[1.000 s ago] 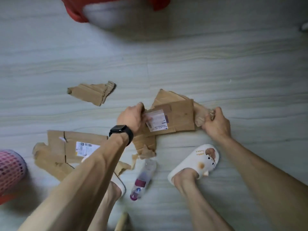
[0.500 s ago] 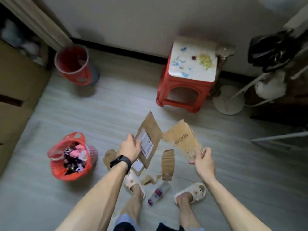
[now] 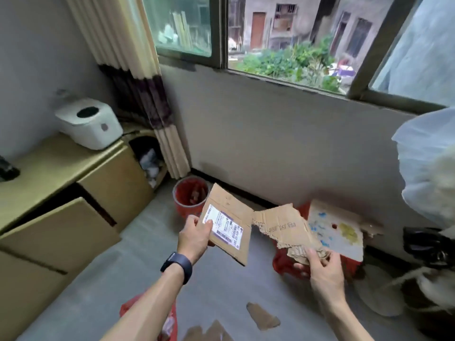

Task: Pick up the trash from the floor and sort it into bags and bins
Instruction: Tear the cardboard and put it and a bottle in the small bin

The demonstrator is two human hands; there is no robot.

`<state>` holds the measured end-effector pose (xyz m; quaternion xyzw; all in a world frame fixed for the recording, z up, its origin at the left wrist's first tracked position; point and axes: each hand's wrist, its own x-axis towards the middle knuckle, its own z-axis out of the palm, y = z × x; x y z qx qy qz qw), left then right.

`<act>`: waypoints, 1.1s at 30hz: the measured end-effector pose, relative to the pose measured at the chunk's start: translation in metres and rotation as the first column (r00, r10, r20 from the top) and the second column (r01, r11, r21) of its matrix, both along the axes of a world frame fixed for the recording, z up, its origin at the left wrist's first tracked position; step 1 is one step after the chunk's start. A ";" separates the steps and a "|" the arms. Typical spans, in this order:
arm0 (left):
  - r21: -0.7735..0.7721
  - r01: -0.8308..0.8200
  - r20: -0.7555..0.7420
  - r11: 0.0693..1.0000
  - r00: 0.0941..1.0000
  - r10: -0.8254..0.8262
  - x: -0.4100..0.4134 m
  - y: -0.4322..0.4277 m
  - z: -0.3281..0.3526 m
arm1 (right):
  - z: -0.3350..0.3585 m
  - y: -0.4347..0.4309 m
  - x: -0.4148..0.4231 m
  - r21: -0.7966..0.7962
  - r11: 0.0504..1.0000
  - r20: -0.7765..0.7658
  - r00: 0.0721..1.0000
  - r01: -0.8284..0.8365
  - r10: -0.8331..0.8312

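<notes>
Nearest, by the feet: a red bag [image 3: 171, 316] half hidden under the left forearm, and loose cardboard scraps [image 3: 263, 316] on the floor, not yet picked up. Mid scene, both hands are up and busy. Left hand [image 3: 197, 238] grips the left edge of the labelled cardboard piece [image 3: 236, 242], thumb on the label corner. Right hand [image 3: 325, 271] pinches the crumpled near edge of the torn cardboard piece [image 3: 285, 230], thumb on top, fingers under. The two pieces are just beside each other; can't tell if they touch. Key relation: the red bin [image 3: 189, 195] sits far left against the wall, right behind the labelled piece's far corner. That piece's long axis runs near-right to far-left, roughly toward the bin. The left hand is the nearer one to it, the right well apart, so likely left drops first. Far right: a red stool [image 3: 337, 232] with a painted white top, behind the torn piece.
</notes>
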<state>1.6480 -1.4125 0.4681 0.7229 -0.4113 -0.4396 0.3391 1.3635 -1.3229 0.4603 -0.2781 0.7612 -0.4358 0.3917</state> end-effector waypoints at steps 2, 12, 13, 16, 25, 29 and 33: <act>-0.023 -0.048 0.014 0.999 0.999 0.048 0.022 -0.025 0.015 | 0.013 -0.030 0.021 -0.030 0.998 0.043 0.998 -0.047 0.048; 0.024 -0.179 0.139 0.984 0.975 0.174 0.088 -0.125 -0.012 | 0.007 -0.199 0.062 -0.045 0.954 -0.030 0.955 -0.296 0.295; 0.037 -0.196 0.166 0.980 0.968 0.188 0.093 -0.140 -0.017 | 0.002 -0.221 0.064 -0.034 0.940 -0.057 0.940 -0.340 0.338; 0.079 -0.278 0.190 0.957 0.947 0.259 0.100 -0.172 -0.025 | -0.012 -0.283 0.063 0.021 0.901 -0.093 0.896 -0.434 0.434; 0.266 -0.408 0.258 0.873 0.903 0.343 0.119 -0.226 -0.071 | -0.033 -0.392 0.090 0.186 0.761 -0.114 0.756 -0.621 0.645; 0.327 -0.404 0.243 0.854 0.909 0.337 0.130 -0.273 -0.102 | -0.057 -0.436 0.116 0.248 0.707 -0.135 0.700 -0.662 0.702; 0.380 -0.348 0.224 0.857 0.933 0.280 0.153 -0.332 -0.147 | -0.095 -0.492 0.159 0.321 0.633 -0.162 0.618 -0.704 0.769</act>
